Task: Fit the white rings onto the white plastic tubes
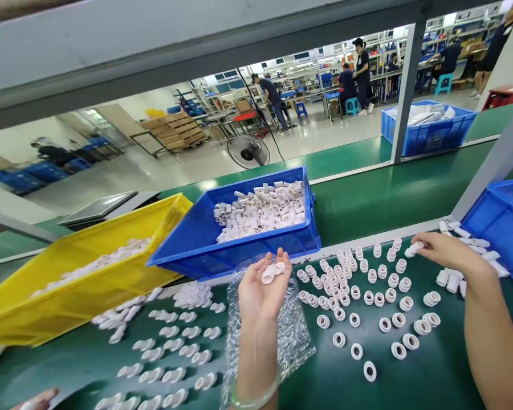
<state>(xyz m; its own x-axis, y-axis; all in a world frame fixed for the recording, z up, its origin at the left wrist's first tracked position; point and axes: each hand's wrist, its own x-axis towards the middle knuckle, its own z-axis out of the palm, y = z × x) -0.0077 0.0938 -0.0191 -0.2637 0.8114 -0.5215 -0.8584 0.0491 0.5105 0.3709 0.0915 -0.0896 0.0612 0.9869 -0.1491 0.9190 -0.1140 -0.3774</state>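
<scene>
My left hand (263,287) is raised palm up over a clear plastic bag (293,333), its fingers curled round two small white plastic rings (272,271). My right hand (447,253) reaches to the far right and pinches a white plastic sleeve (414,248) at its fingertips. Several white rings (359,296) stand in rows on the green mat (410,381) between my hands. More white parts (171,347) lie in rows to the left of the bag. A pile of white sleeves (468,259) sits just past my right hand.
A blue bin (239,250) filled with white sleeves tilts toward me behind the mat. A yellow bin (89,285) of white parts stands on its left. Another blue bin (502,225) is at the right edge. Beyond run a green conveyor, a floor fan and people at benches.
</scene>
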